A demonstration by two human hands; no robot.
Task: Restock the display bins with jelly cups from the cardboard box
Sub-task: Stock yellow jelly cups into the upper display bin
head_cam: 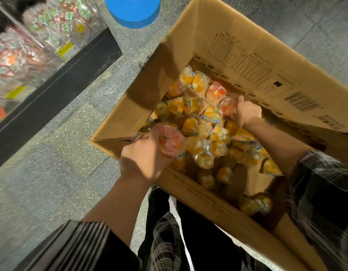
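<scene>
Midway, a red jelly cup [172,142] is gripped by the left hand [143,155] and another red cup [227,107] by the right hand [247,112] inside the cardboard box [267,61], where many orange cups [196,145] remain for the partly filled display bins [32,45].

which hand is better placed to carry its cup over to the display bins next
Left, probably. The left hand already holds a red jelly cup lifted near the cardboard box edge facing the display bins. The right hand is deeper inside.
</scene>
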